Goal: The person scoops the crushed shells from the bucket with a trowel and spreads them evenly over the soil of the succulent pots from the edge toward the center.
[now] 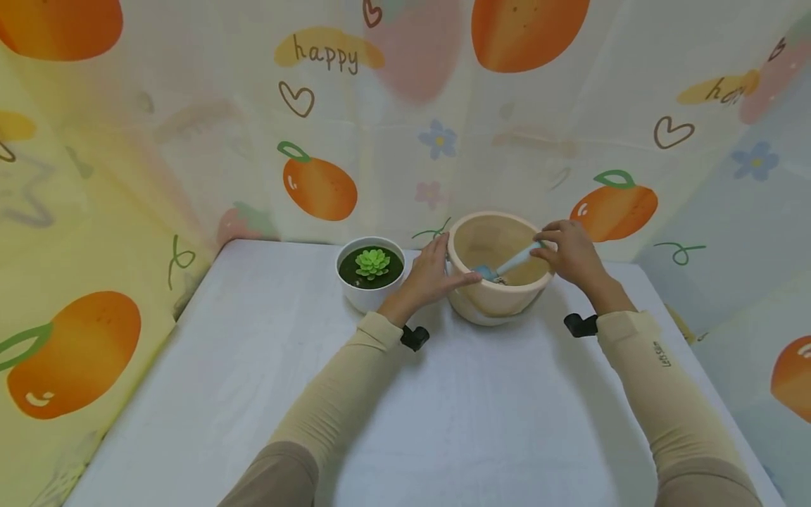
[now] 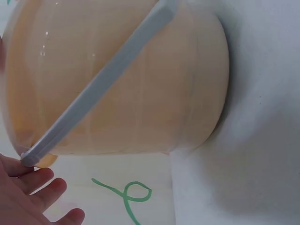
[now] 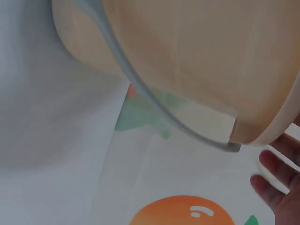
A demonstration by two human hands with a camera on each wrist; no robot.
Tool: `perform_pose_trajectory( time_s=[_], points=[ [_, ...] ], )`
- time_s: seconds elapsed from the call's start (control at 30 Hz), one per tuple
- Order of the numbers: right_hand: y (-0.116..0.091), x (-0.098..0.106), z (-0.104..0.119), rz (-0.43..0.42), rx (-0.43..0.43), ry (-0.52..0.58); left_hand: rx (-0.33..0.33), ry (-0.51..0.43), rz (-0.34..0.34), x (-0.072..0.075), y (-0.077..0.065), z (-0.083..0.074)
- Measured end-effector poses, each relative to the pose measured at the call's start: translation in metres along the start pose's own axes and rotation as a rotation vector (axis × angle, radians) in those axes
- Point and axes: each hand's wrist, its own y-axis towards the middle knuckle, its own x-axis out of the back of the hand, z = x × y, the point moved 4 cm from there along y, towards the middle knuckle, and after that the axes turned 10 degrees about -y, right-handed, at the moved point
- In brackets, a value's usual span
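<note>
1. My head view is dim, in soft, even light, with a yellowish cast on the left side of the backdrop [image 1: 209,141] and a bluish one on the right.
2. My sleeves [image 1: 659,394] throw soft shadows inward over the table [image 1: 469,451].
3. Both wrist views look greyer, with broad, soft-edged shade beside the pail [image 2: 140,112].
4. Tiny white glints dot its side in my left wrist view.
5. My right fingers [image 3: 281,171] look slightly soft in their close view.
</note>
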Motion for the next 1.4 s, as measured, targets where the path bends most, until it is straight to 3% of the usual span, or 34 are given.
perform_pose_trajectory(
  time_s=[0.13,0.37,0.67,0.9,1.1,1.2,1.4],
  points=[
    [0.001,0.001,0.005,-0.002,0.016,-0.017,0.003,-0.029,-0.020,-0.002,0.000,0.002],
    [0.000,0.007,0.001,0.086,-0.109,-0.089,-0.009,-0.031,-0.020,-0.005,0.000,0.005],
    [0.002,0.005,0.001,0.109,-0.112,0.003,0.016,0.026,0.023,-0.006,-0.001,0.003],
    [0.012,0.004,0.016,0.028,-0.137,0.231,0.035,0.044,0.024,-0.002,-0.002,0.002],
    [0.016,-0.006,0.028,0.043,-0.317,0.492,0.026,0.051,0.026,-0.003,-0.001,0.000],
    [0.019,-0.012,0.038,0.083,-0.391,0.525,0.029,0.056,0.023,-0.002,-0.001,0.000],
    [0.026,-0.017,0.050,0.079,-0.434,0.523,0.002,0.050,0.006,0.000,0.003,0.002]
  ],
)
